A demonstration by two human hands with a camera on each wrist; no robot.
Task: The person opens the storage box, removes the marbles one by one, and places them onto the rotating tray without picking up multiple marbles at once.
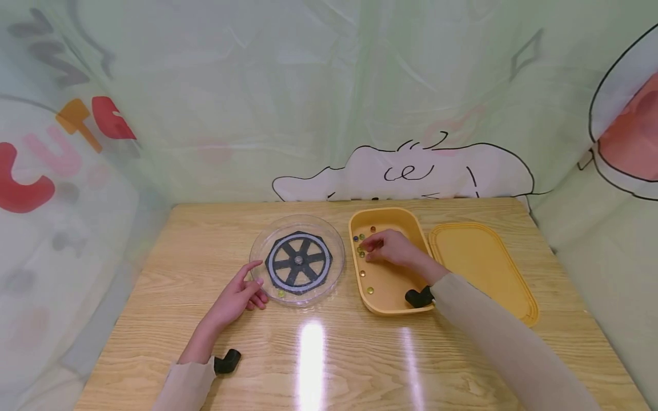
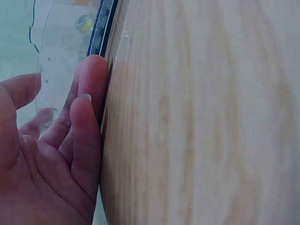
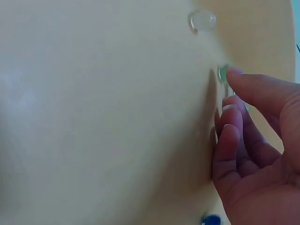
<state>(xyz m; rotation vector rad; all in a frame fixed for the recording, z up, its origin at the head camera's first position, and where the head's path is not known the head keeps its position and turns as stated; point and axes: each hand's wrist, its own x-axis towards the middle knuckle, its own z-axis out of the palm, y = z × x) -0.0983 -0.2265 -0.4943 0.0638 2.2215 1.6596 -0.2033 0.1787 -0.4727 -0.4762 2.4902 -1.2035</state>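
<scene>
A clear round dish (image 1: 336,279) holds a black spoked wheel piece (image 1: 299,261) with a grey ring. One yellow-green marble (image 1: 281,293) lies by the dish's near wall; the left wrist view shows this marble (image 2: 84,23) through the plastic. My left hand (image 1: 237,295) rests against the dish's near left side, fingers loosely extended. My right hand (image 1: 393,248) reaches into the yellow box (image 1: 390,313), its fingertips close to marbles (image 1: 362,254) along the left wall. In the right wrist view a green marble (image 3: 222,73) sits at the thumb tip, partly hidden; a gap shows between thumb and fingers.
Several other marbles lie in the box, including a blue one (image 1: 356,238) and an amber one (image 1: 373,229). The yellow lid (image 1: 475,262) lies right of the box, under the right forearm. A printed cloth (image 1: 329,114) hangs behind the wooden table (image 1: 205,240).
</scene>
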